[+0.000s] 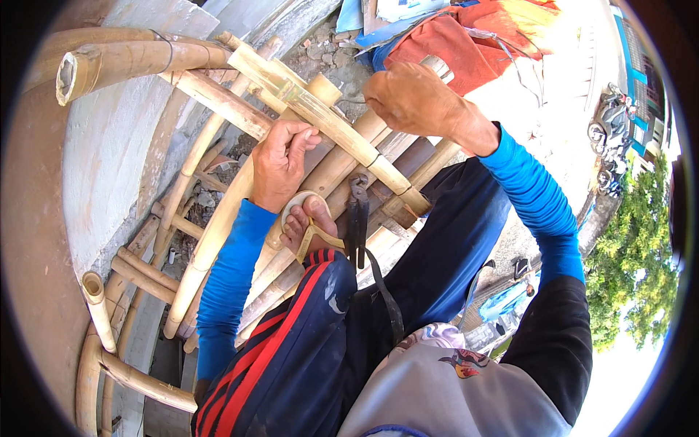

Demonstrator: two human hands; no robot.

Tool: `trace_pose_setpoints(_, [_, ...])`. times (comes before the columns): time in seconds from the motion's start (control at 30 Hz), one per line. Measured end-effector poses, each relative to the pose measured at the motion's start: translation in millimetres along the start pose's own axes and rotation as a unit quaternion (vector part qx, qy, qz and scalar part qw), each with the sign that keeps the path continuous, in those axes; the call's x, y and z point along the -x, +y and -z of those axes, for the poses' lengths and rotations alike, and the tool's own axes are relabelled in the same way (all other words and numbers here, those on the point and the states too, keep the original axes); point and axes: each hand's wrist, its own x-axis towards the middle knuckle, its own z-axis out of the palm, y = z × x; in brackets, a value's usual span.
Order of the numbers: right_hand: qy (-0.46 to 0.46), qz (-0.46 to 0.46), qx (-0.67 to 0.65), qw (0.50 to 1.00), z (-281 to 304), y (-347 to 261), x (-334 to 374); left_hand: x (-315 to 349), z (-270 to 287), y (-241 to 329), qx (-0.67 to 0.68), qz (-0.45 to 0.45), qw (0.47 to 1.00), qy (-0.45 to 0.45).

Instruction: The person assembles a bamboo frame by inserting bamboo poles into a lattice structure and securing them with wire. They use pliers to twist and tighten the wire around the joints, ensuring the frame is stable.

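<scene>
The left hand (279,162) is closed around a pale split bamboo strip (320,116) that runs on a slant from the upper left down to the right across the bamboo frame (218,218); the fingers curl over the strip's lower edge and the thumb lies along its top. The right hand (411,98) is raised above the strip's far side, fingers folded shut on a metal tool (439,68) whose grey end pokes out past the knuckles; what kind of tool it is cannot be told. The two hands are well apart, one on each side of the strip's middle. The strip's lower right end rests against a thicker bamboo pole (349,156) of the frame, just beside a dark pair of pincers (357,218) that hangs with its handles pointing down. A bare foot in a yellow sandal (309,222) presses on the frame right below the left hand, touching the poles. Both forearms wear bright blue sleeves (535,197); the knee under them is covered by dark trousers with red stripes (291,342). The frame leans against a curved grey concrete wall (109,167), with a thick hollow bamboo stub (80,69) sticking out at the wall's upper left edge. Rubble lies behind the frame near an orange cloth (473,44).
</scene>
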Motion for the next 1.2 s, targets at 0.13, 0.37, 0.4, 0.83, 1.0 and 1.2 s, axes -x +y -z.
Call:
trace_pose_setpoints(0.13, [0.006, 0.016, 0.003, 1.000, -18.4, -45.0, 9.7, -4.1, -4.3, 3.0, 0.056, 0.049, 0.997, 0.031])
trace_pose_setpoints(0.37, [0.061, -0.053, -0.025, 0.996, -24.5, -35.2, 10.7, -10.2, -13.6, 12.9, 0.069, 0.053, 0.996, 0.034])
trace_pose_setpoints(0.4, [0.074, -0.060, -0.029, 0.995, -24.9, -36.7, 11.3, -7.4, -14.9, 10.6, 0.080, 0.051, 0.995, 0.034])
trace_pose_setpoints(0.83, [0.185, -0.140, -0.169, 0.958, -42.5, -70.7, 13.7, -2.6, -10.8, 1.0, 0.060, 0.026, 0.998, 0.014])
trace_pose_setpoints(1.0, [0.203, -0.181, -0.246, 0.931, -47.4, -88.3, 9.7, -34.8, 7.0, 20.4, -0.126, -0.176, 0.974, -0.065])
trace_pose_setpoints(1.2, [0.227, -0.225, -0.246, 0.915, -55.6, -108.7, 17.0, -44.9, 8.1, 10.7, -0.087, -0.136, 0.979, -0.121])
